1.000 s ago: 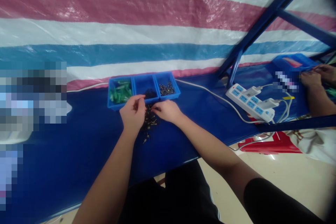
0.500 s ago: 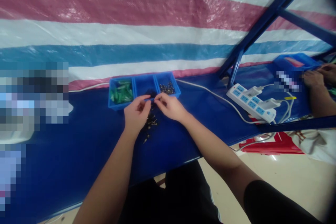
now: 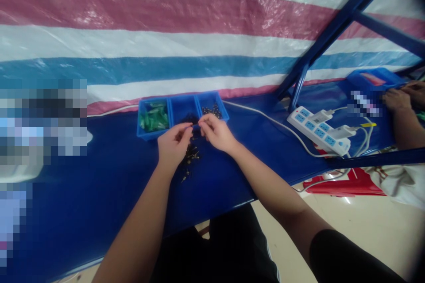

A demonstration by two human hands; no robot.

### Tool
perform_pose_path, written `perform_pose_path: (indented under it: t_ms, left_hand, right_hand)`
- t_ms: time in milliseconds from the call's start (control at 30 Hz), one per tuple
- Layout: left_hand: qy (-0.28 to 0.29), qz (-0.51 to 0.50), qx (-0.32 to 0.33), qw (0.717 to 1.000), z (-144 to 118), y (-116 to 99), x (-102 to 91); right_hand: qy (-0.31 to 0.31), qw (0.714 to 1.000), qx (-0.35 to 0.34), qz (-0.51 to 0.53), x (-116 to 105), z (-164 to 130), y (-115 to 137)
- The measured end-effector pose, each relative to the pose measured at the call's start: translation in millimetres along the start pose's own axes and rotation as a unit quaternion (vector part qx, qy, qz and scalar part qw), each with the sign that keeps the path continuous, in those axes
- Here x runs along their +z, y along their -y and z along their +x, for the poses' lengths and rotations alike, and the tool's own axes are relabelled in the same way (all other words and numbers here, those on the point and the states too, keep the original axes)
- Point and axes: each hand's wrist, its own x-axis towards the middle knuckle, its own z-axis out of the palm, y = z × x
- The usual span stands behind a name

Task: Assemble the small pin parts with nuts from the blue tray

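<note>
The left hand and right hand met above the blue worktop, fingers pinched together on a small dark metal part before the blue three-compartment plastic tray. A loose pile of similar small dark metal pieces lay beneath. The part appeared light, stiff and easily dropped, best gripped at its ends.

We see a woven plastic tarp striped in red, white and blue behind a dark blue table cover. The bright blue three-compartment plastic tray holds green pieces at its left, and the power strip is white with pale blue sockets.
</note>
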Motion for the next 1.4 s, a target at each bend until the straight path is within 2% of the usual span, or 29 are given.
perform_pose_path:
  t_ms: [467,600,967,1200,1400]
  left_hand:
    - [-0.017,0.010,0.007,1.000,1.6,1.7,-0.9]
    - [-0.020,-0.005,0.000,1.000,1.4,1.7,-0.2]
    - [-0.001,-0.010,-0.009,1.000,0.0,-0.2,1.0]
    - [-0.002,0.000,0.004,1.000,-0.8,-2.6,-0.3]
    - [0.007,0.001,0.002,1.000,-1.0,-3.2,0.3]
  right_hand:
    - [0.008,1.000,-0.022,-0.019,-0.6,-1.4,-0.5]
    - [-0.007,0.999,-0.023,-0.022,-0.2,-1.6,-1.4]
    - [-0.040,0.999,-0.006,-0.024,-1.1,-0.9,-1.2]
    - [-0.032,0.999,-0.005,-0.023,-1.5,-1.3,0.1]
    - [-0.051,0.998,0.006,0.021,0.9,-0.1,-1.3]
